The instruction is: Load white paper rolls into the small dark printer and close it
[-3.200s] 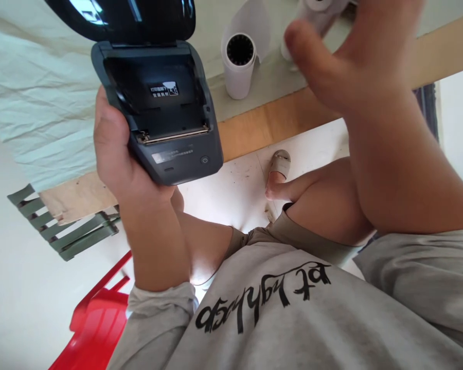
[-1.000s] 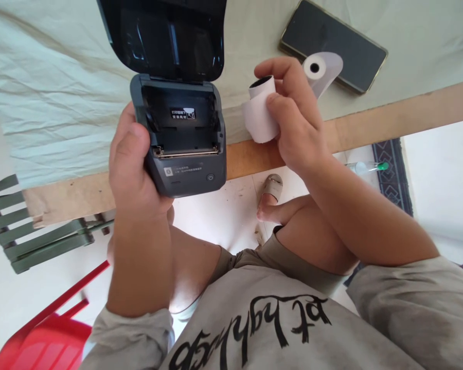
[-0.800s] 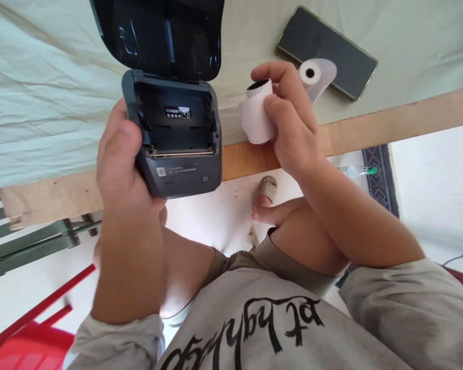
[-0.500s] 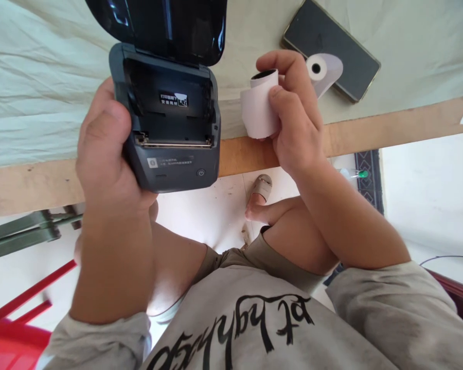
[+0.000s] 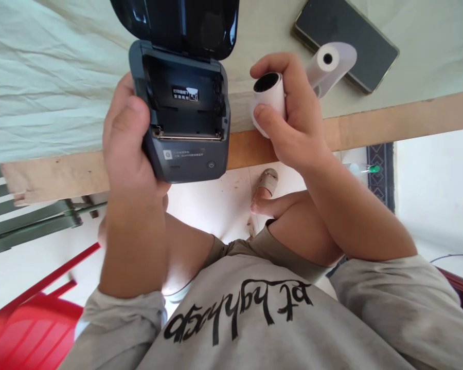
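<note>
My left hand (image 5: 127, 139) is closed around the left side of a dark blue label printer (image 5: 193, 159). Its glossy black lid (image 5: 181, 25) is raised, and the compartment inside shows a small printed sticker and no roll. To its right, my right hand (image 5: 293, 108) grips a white paper roll (image 5: 272, 100) between thumb and fingers, its dark hollow core facing up toward me. The roll is apart from the printer. Just beyond my right hand, a second white paper roll (image 5: 327, 59) with a narrow core and a loose tail lies near a smartphone.
A dark smartphone (image 5: 347, 41) lies on the pale green cloth (image 5: 54, 77) covering the table. The bare wooden table edge (image 5: 370, 121) runs across in front of me. A red plastic chair (image 5: 34, 324) stands at lower left, and a bottle with a green cap (image 5: 374, 168) is at right below the table.
The loose paper flap on the roll in my right hand now lies wrapped around it, and the roll's core faces me more. The view has shifted, carrying the printer rightward.
</note>
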### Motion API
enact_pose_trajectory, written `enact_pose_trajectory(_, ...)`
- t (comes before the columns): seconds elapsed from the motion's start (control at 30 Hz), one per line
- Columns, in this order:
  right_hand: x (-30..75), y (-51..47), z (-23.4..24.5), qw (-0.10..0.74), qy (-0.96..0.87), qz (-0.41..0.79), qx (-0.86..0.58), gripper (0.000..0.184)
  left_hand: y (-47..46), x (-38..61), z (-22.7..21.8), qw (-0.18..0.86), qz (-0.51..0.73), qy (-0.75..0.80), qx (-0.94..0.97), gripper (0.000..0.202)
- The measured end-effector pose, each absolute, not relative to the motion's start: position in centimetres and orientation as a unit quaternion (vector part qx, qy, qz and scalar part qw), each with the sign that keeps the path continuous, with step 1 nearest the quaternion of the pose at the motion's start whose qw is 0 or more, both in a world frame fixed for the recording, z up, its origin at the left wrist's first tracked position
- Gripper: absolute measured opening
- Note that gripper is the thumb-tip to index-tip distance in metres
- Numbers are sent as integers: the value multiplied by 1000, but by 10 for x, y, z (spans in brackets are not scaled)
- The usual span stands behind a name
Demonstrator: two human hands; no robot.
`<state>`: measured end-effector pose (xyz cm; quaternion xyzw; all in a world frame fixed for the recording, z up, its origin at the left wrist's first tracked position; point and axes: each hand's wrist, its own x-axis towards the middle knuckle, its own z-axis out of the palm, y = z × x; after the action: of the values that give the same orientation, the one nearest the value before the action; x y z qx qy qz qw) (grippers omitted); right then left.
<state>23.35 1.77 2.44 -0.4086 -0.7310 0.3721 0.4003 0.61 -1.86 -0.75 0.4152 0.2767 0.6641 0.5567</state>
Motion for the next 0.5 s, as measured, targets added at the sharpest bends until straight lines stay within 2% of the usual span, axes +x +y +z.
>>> enact_pose_trajectory(0.1, 231, 18, 19, 414, -714, 371, -424, 43, -18, 7, -11, 549, 692, 259, 391, 45)
enact_pose_trajectory(0.17, 230, 19, 15, 429, -693, 398, -422, 50, -14, 4, -19, 540, 695, 259, 398, 48)
enact_pose_trajectory(0.3, 230, 18, 15, 422, -645, 464, -435, 43, -1, -9, -41, 522, 677, 281, 437, 53)
enact_pose_trajectory(0.5, 231, 14, 24, 386, -754, 311, -431, 36, 0, -14, -46, 507, 673, 295, 451, 58)
